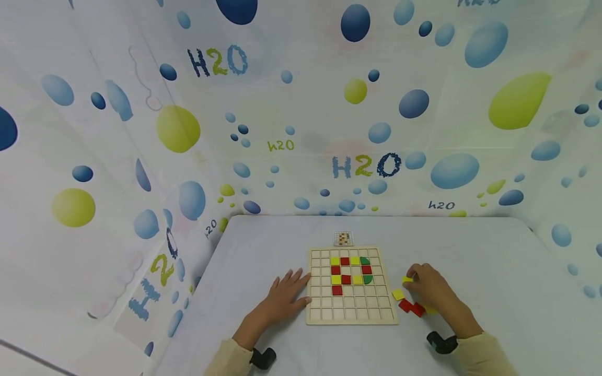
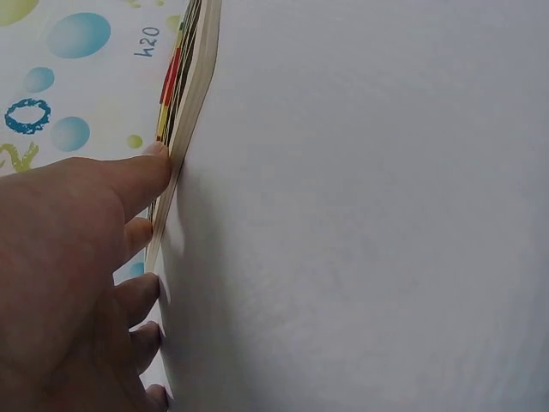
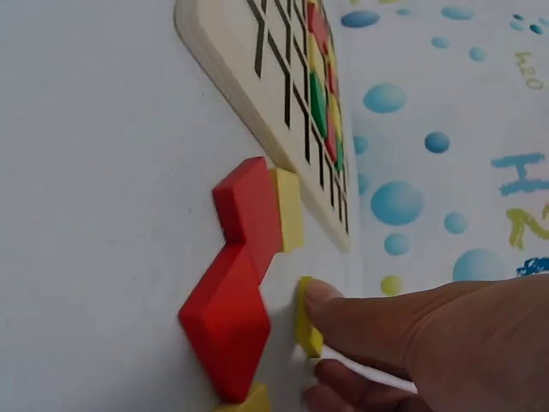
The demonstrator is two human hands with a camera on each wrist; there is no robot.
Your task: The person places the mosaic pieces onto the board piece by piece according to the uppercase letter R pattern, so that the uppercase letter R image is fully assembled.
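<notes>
Step in hand: the right hand [image 1: 430, 284] appears to be picking up a yellow tile [image 3: 307, 322].
Good grip: best to take the tile by opposite edges, leaving its flat face free, and lift straight up so the red tiles [image 3: 227, 322] beside it are not nudged.
Board: the left hand [image 1: 284, 297] would do well to keep light pressure at the edge of the wooden board [image 1: 357, 313], so the set pieces do not slide.
Right fingers: pinching the yellow tile between thumb and fingertips; whether it is clear of the worktop [image 1: 263, 245] I cannot tell.
Left fingers: spread, thumb touching the board's left edge.
Yellow tile: at the right fingertips, right of the board and apart from it.
Nearest loose piece: another yellow tile [image 1: 398, 295], just beside the board's right edge, touching a red one.
</notes>
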